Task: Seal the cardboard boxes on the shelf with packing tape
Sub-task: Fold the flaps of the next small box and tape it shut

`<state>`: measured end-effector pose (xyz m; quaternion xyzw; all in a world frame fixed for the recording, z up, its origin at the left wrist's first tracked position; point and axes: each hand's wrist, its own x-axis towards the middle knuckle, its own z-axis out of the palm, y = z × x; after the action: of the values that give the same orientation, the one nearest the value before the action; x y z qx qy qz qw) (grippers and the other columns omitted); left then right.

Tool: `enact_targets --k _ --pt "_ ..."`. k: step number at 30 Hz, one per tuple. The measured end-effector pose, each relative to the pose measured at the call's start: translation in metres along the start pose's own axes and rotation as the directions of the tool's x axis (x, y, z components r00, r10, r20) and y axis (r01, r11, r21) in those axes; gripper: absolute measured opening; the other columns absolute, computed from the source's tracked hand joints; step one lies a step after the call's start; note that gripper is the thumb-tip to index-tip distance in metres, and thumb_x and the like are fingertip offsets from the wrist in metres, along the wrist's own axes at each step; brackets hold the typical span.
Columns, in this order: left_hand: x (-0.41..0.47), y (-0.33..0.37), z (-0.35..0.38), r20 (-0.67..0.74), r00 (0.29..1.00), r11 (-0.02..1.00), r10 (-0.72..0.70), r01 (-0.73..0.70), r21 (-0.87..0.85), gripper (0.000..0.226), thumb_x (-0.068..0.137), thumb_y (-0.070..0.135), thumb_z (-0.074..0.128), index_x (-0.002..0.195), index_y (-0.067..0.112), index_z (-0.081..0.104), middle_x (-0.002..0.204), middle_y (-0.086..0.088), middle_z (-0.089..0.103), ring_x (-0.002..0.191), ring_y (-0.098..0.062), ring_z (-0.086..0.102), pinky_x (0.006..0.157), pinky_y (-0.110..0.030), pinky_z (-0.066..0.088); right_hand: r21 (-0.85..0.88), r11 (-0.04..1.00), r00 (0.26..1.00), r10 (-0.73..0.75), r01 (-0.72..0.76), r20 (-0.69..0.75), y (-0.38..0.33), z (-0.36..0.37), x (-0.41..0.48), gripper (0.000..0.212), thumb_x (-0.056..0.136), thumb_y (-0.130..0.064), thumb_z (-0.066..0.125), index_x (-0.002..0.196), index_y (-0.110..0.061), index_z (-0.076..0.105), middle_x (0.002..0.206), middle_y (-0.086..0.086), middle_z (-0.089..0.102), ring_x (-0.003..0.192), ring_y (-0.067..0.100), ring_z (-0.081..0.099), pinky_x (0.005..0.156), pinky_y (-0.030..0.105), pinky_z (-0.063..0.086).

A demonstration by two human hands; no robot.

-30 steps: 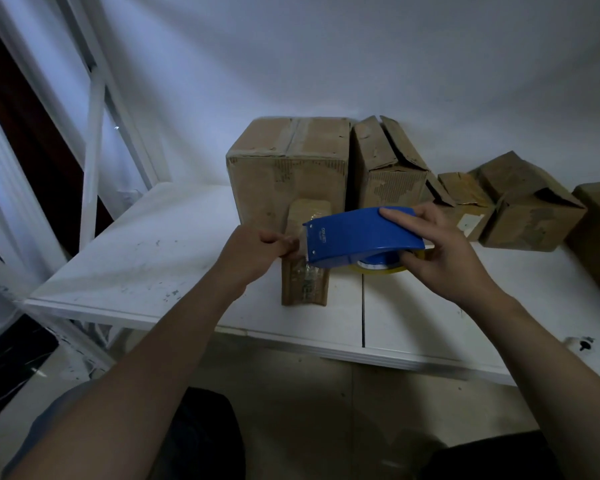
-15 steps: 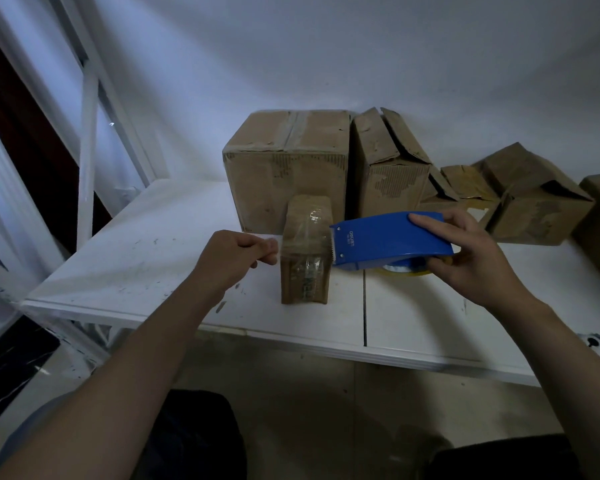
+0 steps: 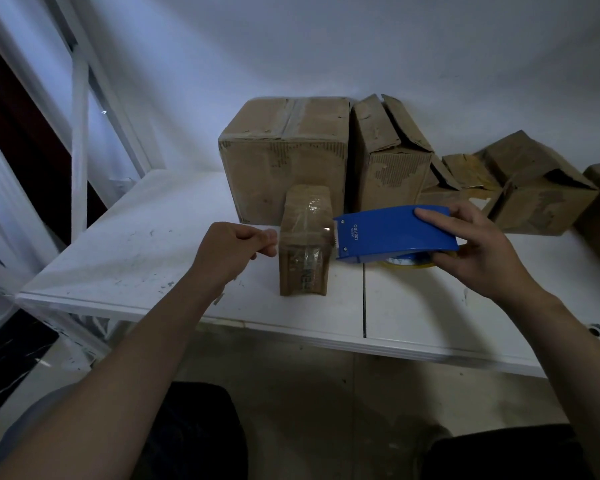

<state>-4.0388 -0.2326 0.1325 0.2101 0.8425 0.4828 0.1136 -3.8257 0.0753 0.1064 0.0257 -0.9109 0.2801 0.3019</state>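
Head view, and it is the only one I have: the small box [image 3: 305,237] stands upright near the front of the white shelf [image 3: 136,244], roughly at the middle of my picture. At its 9 o'clock the left hand [image 3: 232,252] has its fingers [image 3: 269,237] curled, thumb and forefinger pinched together just beside the box's left edge. A pale band of packing tape [image 3: 305,234] crosses the box's near face from there to the mouth of the blue tape dispenser [image 3: 392,237] at 3 o'clock. I judge those fingers pinch the tape's free end, though the strip is too clear to see between them. The right hand [image 3: 482,252] wraps its fingers round the dispenser's back end, gripping it firmly, the roll showing beneath. On progress: the small box already shines with tape on its top and front, and this band looks like a strip in the middle of being laid, not yet cut. The large box [image 3: 284,157] at 12 o'clock shows a strip along its top seam, so I count it sealed. The tall box [image 3: 388,161] at 1 o'clock has its flaps standing up, plainly unsealed. The tilted box [image 3: 541,192] at 2 o'clock shows a dark gap and seems open too. More cardboard lies at the right edge, too dim to judge. By my reckoning less than half is done.
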Motion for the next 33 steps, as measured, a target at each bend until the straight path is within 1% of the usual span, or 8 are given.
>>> enact_targets --k 3,6,8,12,18,23,29,33 --pt "0.001 0.0 0.0 -0.042 0.999 1.0 0.006 -0.006 -0.014 0.019 0.091 0.04 0.069 0.085 0.024 0.078 0.076 0.013 0.075 0.074 -0.007 0.066 0.06 -0.02 0.047 -0.031 0.999 1.0 -0.02 0.019 -0.023 -0.001 0.001 0.002 0.078 0.074 0.01 0.079 0.141 -0.019 0.051 0.124 0.009 0.048 0.112 0.017 0.048 0.084 0.013 0.051" --pt "0.0 -0.001 0.002 -0.031 0.999 1.0 0.009 -0.009 -0.016 0.02 0.09 0.04 0.07 0.083 0.024 0.079 0.075 0.013 0.075 0.07 -0.004 0.065 0.062 -0.019 0.044 -0.035 0.999 0.999 -0.017 0.016 -0.043 0.0 -0.001 0.001 0.077 0.074 0.009 0.079 0.14 -0.018 0.051 0.125 0.007 0.048 0.115 0.007 0.046 0.084 0.01 0.048" --pt "-0.001 -0.003 0.003 -0.039 0.999 1.0 0.005 -0.006 -0.025 0.02 0.09 0.039 0.07 0.082 0.024 0.079 0.074 0.015 0.074 0.067 0.001 0.065 0.063 -0.018 0.043 -0.035 0.999 1.0 -0.014 0.013 -0.026 0.002 -0.001 -0.001 0.077 0.074 0.007 0.079 0.141 -0.019 0.051 0.126 0.008 0.048 0.116 0.01 0.047 0.082 0.01 0.05" --pt "0.0 -0.005 0.006 -0.023 1.0 0.999 -0.006 0.005 -0.031 0.018 0.09 0.04 0.069 0.08 0.028 0.077 0.072 0.017 0.074 0.071 -0.005 0.066 0.064 -0.02 0.044 -0.054 0.998 0.999 -0.012 0.01 -0.031 0.006 0.001 -0.002 0.077 0.075 0.008 0.08 0.141 -0.02 0.052 0.127 0.012 0.049 0.115 0.022 0.049 0.084 0.013 0.051" --pt "0.003 -0.011 0.012 -0.052 0.999 1.0 0.008 -0.009 -0.005 0.02 0.09 0.044 0.068 0.076 0.033 0.075 0.072 0.018 0.074 0.072 -0.009 0.067 0.06 -0.024 0.045 -0.13 0.991 1.0 -0.02 0.016 -0.024 0.012 0.011 0.0 0.079 0.075 0.011 0.079 0.142 -0.021 0.051 0.126 0.004 0.045 0.113 0.011 0.044 0.09 0.004 0.041" --pt "0.006 -0.013 0.013 -0.071 0.997 1.0 0.017 -0.017 -0.003 0.018 0.09 0.043 0.068 0.075 0.034 0.074 0.074 0.016 0.074 0.072 -0.011 0.069 0.058 -0.025 0.047 -0.164 0.986 0.999 -0.021 0.014 -0.037 0.013 0.016 0.003 0.08 0.075 0.011 0.079 0.142 -0.024 0.052 0.123 0.012 0.049 0.111 0.012 0.043 0.09 0.017 0.04" --pt "0.01 -0.017 0.014 -0.089 0.996 1.0 0.023 -0.024 -0.013 0.019 0.09 0.043 0.068 0.076 0.032 0.075 0.074 0.015 0.074 0.073 -0.013 0.069 0.063 -0.027 0.051 -0.166 0.986 0.999 -0.019 0.012 -0.039 0.013 0.018 0.005 0.079 0.077 0.009 0.078 0.142 -0.025 0.052 0.126 0.011 0.047 0.111 0.014 0.044 0.09 0.028 0.046" --pt "0.013 -0.02 0.018 -0.097 0.995 1.0 -0.002 -0.001 -0.026 0.021 0.092 0.043 0.067 0.083 0.027 0.077 0.079 0.013 0.075 0.073 -0.012 0.069 0.062 -0.026 0.048 -0.177 0.984 1.0 0.005 -0.01 -0.031 0.018 0.025 0.005 0.079 0.078 0.009 0.077 0.144 -0.026 0.051 0.127 0.012 0.047 0.112 0.008 0.04 0.093 0.02 0.041"
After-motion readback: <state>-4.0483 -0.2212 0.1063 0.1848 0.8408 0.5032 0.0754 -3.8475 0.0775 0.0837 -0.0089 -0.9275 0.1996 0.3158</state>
